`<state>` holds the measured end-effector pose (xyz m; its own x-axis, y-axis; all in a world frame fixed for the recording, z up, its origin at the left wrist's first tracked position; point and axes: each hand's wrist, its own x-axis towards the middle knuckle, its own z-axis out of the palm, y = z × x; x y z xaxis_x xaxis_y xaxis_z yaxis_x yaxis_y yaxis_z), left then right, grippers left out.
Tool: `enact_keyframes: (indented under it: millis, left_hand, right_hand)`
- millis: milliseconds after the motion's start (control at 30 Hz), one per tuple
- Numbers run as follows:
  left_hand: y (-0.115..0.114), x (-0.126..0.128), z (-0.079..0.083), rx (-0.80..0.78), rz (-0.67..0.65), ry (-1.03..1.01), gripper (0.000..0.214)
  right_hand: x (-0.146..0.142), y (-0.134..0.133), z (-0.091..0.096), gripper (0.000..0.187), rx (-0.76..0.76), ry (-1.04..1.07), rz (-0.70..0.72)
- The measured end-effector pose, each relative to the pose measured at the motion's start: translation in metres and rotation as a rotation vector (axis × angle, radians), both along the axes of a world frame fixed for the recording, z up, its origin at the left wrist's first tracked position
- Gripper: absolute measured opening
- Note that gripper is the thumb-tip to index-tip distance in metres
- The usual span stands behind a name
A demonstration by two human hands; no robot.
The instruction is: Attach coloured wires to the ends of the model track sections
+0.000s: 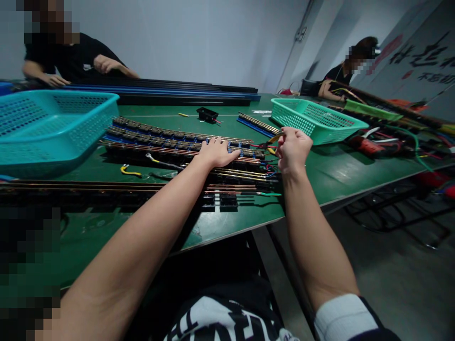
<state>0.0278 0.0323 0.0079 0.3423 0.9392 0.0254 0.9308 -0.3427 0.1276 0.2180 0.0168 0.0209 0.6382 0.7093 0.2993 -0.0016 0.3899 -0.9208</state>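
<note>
My left hand (217, 154) lies with fingers spread on a row of long track-like strips (149, 135), which carry brass and copper rods on black and blue bases. My right hand (294, 146) is closed around the yellow-orange handles of what look like pliers (273, 139). The tool's dark head points left, at the right ends of the strips, where thin red and blue wires (272, 169) stick out. Nearer me lies a longer strip with copper rods (88, 185). A short yellow cable with a metal lug (131, 171) rests left of my hands.
A blue basket (71, 137) stands at the left and a green basket (320, 121) at the right. Behind are a small black tray (207, 114) and long dark bars (185, 92). A red-and-black tool (373, 144) lies right. Two other people sit across the green table (341, 170).
</note>
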Motion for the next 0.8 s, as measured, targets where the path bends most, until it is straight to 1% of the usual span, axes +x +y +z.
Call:
enact_keyframes:
  millis: [100,200,300,367,433,567,700,800]
  left_hand:
    - [0.001,0.000,-0.001,-0.002,-0.008,-0.005,0.083]
    - [0.001,0.000,-0.001,-0.001,-0.007,-0.003,0.083]
    - [0.001,-0.001,-0.001,0.003,-0.009,0.001,0.084]
    - [0.000,-0.002,-0.002,0.008,-0.016,0.000,0.084]
    - [0.000,-0.003,-0.002,0.007,-0.022,0.001,0.083]
    - [0.000,-0.003,-0.002,0.005,-0.025,0.006,0.083]
    - [-0.001,-0.003,-0.003,0.019,-0.023,0.005,0.082]
    - [-0.001,-0.003,-0.003,0.014,-0.013,0.005,0.080]
  right_hand:
    - [0.001,-0.015,0.005,0.011,0.099,-0.032,-0.051]
    - [0.000,-0.046,0.005,0.008,0.188,-0.087,-0.094]
    - [-0.002,-0.076,-0.001,0.010,0.198,-0.102,-0.119]
    - [-0.003,-0.087,-0.005,0.012,0.187,-0.109,-0.121]
    - [-0.003,-0.090,-0.009,0.013,0.180,-0.129,-0.120]
    - [-0.006,-0.081,-0.018,0.014,0.174,-0.211,-0.123]
    - [-0.013,-0.078,-0.031,0.020,0.098,-0.362,-0.114]
    - [-0.016,-0.080,-0.039,0.025,0.060,-0.456,-0.171]
